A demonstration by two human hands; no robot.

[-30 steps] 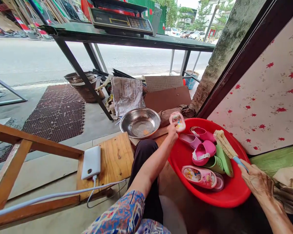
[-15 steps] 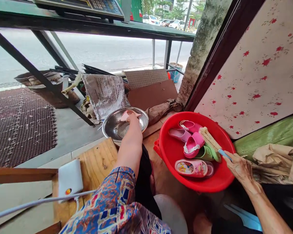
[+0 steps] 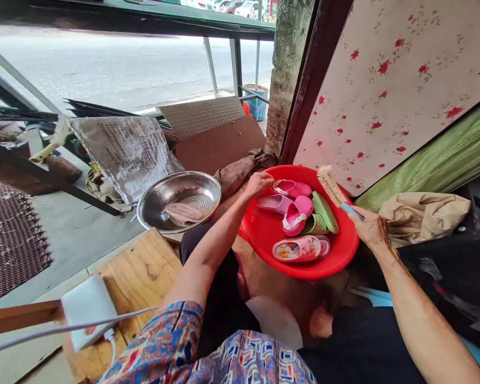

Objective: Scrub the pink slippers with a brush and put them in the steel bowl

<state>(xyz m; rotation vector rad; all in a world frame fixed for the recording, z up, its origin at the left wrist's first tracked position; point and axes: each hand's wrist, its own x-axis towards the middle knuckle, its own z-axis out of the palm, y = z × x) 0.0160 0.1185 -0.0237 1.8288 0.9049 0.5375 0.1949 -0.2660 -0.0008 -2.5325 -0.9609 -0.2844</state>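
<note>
My right hand [image 3: 370, 229] grips the blue handle of a scrubbing brush [image 3: 331, 186], its pale bristles raised over the right rim of the red basin [image 3: 260, 240]. At that basin's left rim is my left hand [image 3: 259, 184], fingers loosely bent and apart, with nothing visible in them. Inside lie a pink clog [image 3: 297, 214], another pink shoe [image 3: 293, 188], a mauve slipper [image 3: 274, 202], green slippers [image 3: 325, 212] and a pink slipper with a cartoon insole [image 3: 296, 249]. One pale pink slipper [image 3: 184, 212] rests sole up in the steel bowl [image 3: 156, 197].
A wooden stool [image 3: 140, 266] on the left carries a white power bank [image 3: 88, 309] with a cable. Behind the bowl are a printed sack [image 3: 124, 149] and brown board [image 3: 220, 138]. A floral panel [image 3: 368, 117] and crumpled tan cloth [image 3: 424, 216] border the right.
My left hand has let go of the pink slipper in the steel bowl and moved right to the red basin. The brush has lifted off the green slipper. The view has turned right.
</note>
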